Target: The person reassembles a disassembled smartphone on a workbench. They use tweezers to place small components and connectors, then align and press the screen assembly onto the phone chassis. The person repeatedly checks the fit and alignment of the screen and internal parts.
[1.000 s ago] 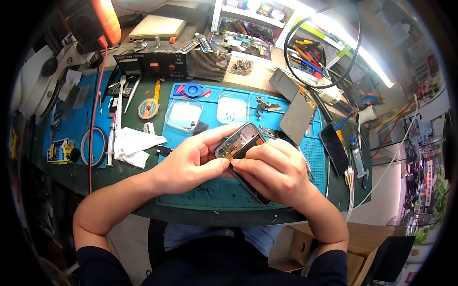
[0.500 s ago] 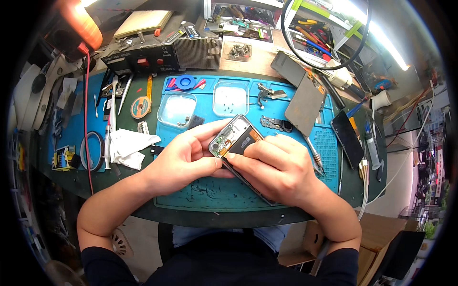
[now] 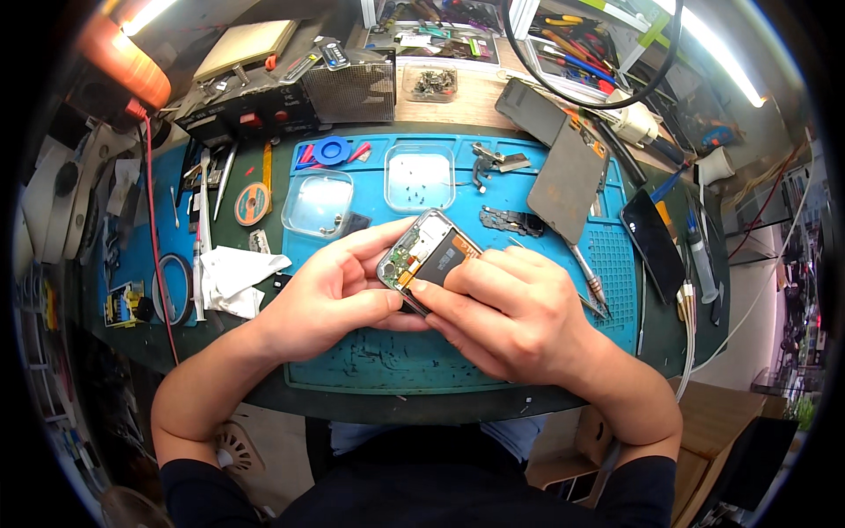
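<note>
Remotely, I am viewing the left hand (image 3: 330,289) gripping an opened phone (image 3: 437,255), presumably steadying it; the right hand (image 3: 524,308) is lying curled across it, grip unclear.

The phone (image 3: 429,232), held face-up aslant above the mat (image 3: 352,361), is opened up: silvery rim, green board (image 3: 401,260) at its upper-left end, black battery (image 3: 440,261) alongside, lower-right end hidden.

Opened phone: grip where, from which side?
I'd cradle the phone by its outer rim, from the left, as the left hand does: its open face points up, exposing green circuit board and black battery, best left unpressed.
</note>
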